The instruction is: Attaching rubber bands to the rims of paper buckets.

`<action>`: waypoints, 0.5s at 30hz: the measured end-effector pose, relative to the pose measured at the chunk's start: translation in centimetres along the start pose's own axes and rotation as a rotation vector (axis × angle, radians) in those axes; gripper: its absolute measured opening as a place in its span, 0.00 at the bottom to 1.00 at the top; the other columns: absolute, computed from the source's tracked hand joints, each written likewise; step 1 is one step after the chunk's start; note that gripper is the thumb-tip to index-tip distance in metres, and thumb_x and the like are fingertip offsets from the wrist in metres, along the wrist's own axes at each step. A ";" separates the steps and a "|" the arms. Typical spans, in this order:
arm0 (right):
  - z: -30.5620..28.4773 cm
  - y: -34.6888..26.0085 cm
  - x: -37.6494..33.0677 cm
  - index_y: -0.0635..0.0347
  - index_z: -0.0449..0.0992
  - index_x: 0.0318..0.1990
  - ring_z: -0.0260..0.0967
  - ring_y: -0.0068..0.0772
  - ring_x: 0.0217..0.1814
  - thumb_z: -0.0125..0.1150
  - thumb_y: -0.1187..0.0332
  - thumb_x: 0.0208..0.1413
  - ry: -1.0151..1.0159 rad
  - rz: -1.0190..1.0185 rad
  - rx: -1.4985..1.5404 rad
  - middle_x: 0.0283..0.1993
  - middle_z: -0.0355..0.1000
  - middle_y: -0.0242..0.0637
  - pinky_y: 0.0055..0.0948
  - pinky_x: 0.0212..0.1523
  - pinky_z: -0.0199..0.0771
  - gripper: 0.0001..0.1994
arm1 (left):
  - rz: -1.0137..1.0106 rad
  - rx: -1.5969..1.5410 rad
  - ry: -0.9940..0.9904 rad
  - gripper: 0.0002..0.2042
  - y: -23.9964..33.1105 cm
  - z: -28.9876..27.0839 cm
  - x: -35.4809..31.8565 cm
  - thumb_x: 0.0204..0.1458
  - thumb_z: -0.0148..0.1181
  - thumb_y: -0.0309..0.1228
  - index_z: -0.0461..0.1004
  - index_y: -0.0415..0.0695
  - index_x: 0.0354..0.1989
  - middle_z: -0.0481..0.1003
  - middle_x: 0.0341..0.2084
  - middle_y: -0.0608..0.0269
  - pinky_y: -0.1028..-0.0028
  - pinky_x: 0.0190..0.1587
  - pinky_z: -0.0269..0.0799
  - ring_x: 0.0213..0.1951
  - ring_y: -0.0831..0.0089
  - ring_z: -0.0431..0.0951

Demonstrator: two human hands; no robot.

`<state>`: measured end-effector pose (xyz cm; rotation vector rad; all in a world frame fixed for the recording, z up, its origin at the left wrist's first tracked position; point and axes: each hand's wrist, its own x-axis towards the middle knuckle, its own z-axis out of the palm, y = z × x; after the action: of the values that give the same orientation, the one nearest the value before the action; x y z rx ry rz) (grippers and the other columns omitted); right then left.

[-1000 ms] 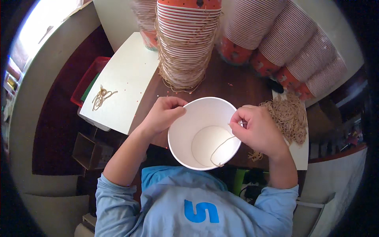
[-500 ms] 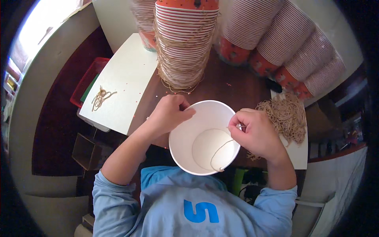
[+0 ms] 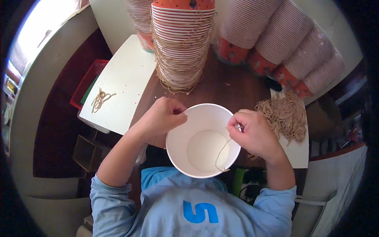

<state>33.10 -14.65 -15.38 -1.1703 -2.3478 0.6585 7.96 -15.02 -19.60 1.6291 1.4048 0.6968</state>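
A white paper bucket (image 3: 207,150) stands in front of my body, its open mouth facing up. My left hand (image 3: 164,116) is closed at the far left rim, thumb and fingertips pinched together there. At the right rim, my right hand (image 3: 254,130) is closed on a thin tan cord and a small shiny metal tool (image 3: 239,126), mostly hidden by the fingers. The cord (image 3: 220,152) hangs in a slack curve inside the bucket, running from the right fingertips to a small knot at the near right rim.
A tall stack of nested buckets (image 3: 181,47) with cords stands at the far side of the brown table (image 3: 237,87). More wrapped stacks (image 3: 284,35) lean at the far right. A tan cord pile (image 3: 284,116) lies right; a few loose cords (image 3: 102,99) lie left.
The bucket has shifted slightly left and toward me, and my left hand has drawn back a little to the left. My right hand keeps nearly the same place and grip.
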 end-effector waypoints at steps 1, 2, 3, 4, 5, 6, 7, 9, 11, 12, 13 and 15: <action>0.0 -0.1 0.1 0.65 0.74 0.24 0.67 0.32 0.23 0.59 0.72 0.41 -0.004 0.008 0.014 0.22 0.67 0.39 0.29 0.24 0.65 0.05 | -0.023 0.058 0.004 0.11 0.3 0.0 -0.1 0.41 0.56 0.28 0.76 0.31 0.30 0.75 0.20 0.51 0.71 0.31 0.72 0.24 0.68 0.76; 0.0 -0.2 0.1 0.65 0.74 0.24 0.67 0.32 0.23 0.59 0.72 0.41 -0.004 0.008 0.015 0.22 0.67 0.39 0.29 0.24 0.65 0.05 | -0.024 0.059 0.004 0.11 0.1 0.1 0.0 0.41 0.56 0.28 0.76 0.31 0.30 0.75 0.20 0.51 0.71 0.31 0.72 0.24 0.68 0.76; 0.1 -0.3 0.1 0.65 0.74 0.24 0.67 0.32 0.23 0.59 0.72 0.41 -0.003 0.007 0.021 0.21 0.67 0.39 0.29 0.24 0.65 0.05 | -0.006 0.050 0.034 0.11 -0.2 0.3 0.0 0.41 0.58 0.29 0.76 0.32 0.29 0.75 0.20 0.51 0.71 0.31 0.71 0.25 0.67 0.77; 0.1 -0.3 0.1 0.65 0.73 0.24 0.67 0.32 0.23 0.59 0.73 0.42 -0.001 0.009 0.025 0.21 0.67 0.39 0.30 0.24 0.65 0.05 | 0.014 0.041 0.060 0.11 -0.3 0.5 0.2 0.41 0.59 0.30 0.76 0.32 0.28 0.75 0.21 0.51 0.70 0.30 0.71 0.25 0.67 0.77; 0.1 -0.3 0.1 0.65 0.73 0.24 0.67 0.32 0.23 0.59 0.73 0.42 0.000 0.012 0.024 0.21 0.67 0.39 0.30 0.24 0.65 0.05 | 0.015 0.041 0.057 0.11 -0.1 0.6 0.3 0.41 0.59 0.30 0.76 0.32 0.28 0.75 0.21 0.51 0.70 0.30 0.71 0.25 0.67 0.77; 0.1 -0.2 0.2 0.65 0.73 0.24 0.67 0.33 0.23 0.59 0.73 0.41 -0.002 0.007 0.010 0.21 0.67 0.39 0.30 0.24 0.65 0.04 | 0.009 0.100 0.086 0.11 0.2 0.7 0.4 0.42 0.60 0.31 0.76 0.33 0.27 0.75 0.21 0.51 0.70 0.31 0.71 0.25 0.65 0.77; 0.1 -0.3 0.2 0.65 0.73 0.24 0.67 0.33 0.23 0.59 0.73 0.41 -0.007 -0.001 -0.001 0.21 0.67 0.39 0.29 0.24 0.65 0.04 | 0.000 0.158 0.118 0.12 0.5 0.8 0.3 0.42 0.62 0.33 0.76 0.34 0.26 0.75 0.21 0.51 0.69 0.31 0.72 0.25 0.63 0.77; 0.1 -0.2 0.3 0.65 0.73 0.25 0.67 0.33 0.24 0.58 0.73 0.42 -0.007 -0.023 -0.016 0.21 0.67 0.39 0.29 0.25 0.65 0.04 | -0.017 0.224 0.151 0.13 0.8 1.2 0.2 0.42 0.62 0.35 0.76 0.34 0.25 0.75 0.21 0.50 0.67 0.31 0.72 0.26 0.61 0.77; 0.0 0.2 0.4 0.65 0.73 0.25 0.67 0.34 0.24 0.58 0.73 0.42 -0.001 -0.038 -0.035 0.22 0.67 0.39 0.29 0.25 0.65 0.04 | -0.027 0.288 0.178 0.14 1.0 1.2 0.2 0.43 0.62 0.37 0.76 0.35 0.25 0.75 0.21 0.50 0.66 0.32 0.72 0.26 0.59 0.77; 0.0 0.5 0.5 0.64 0.74 0.25 0.67 0.35 0.24 0.58 0.73 0.42 -0.022 -0.050 -0.023 0.22 0.67 0.38 0.30 0.26 0.65 0.04 | -0.023 0.336 0.143 0.15 1.2 1.1 0.2 0.44 0.61 0.38 0.76 0.35 0.26 0.75 0.21 0.49 0.65 0.32 0.72 0.27 0.57 0.77; 0.0 0.9 0.6 0.64 0.74 0.26 0.67 0.35 0.25 0.58 0.73 0.43 -0.043 -0.064 -0.010 0.22 0.66 0.38 0.30 0.26 0.66 0.04 | -0.021 0.385 0.109 0.16 1.3 1.0 0.1 0.45 0.60 0.39 0.76 0.35 0.27 0.75 0.21 0.48 0.65 0.32 0.72 0.27 0.56 0.77; 0.0 2.2 1.4 0.63 0.74 0.26 0.68 0.39 0.26 0.58 0.72 0.43 -0.074 -0.101 -0.033 0.24 0.67 0.41 0.34 0.27 0.67 0.04 | -0.032 0.256 0.109 0.17 0.9 0.7 -0.2 0.47 0.59 0.40 0.75 0.35 0.27 0.74 0.21 0.48 0.64 0.32 0.72 0.27 0.55 0.76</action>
<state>33.62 -12.35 -16.45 -1.0497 -2.4697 0.6408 8.90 -15.38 -19.15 1.7823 1.6498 0.6145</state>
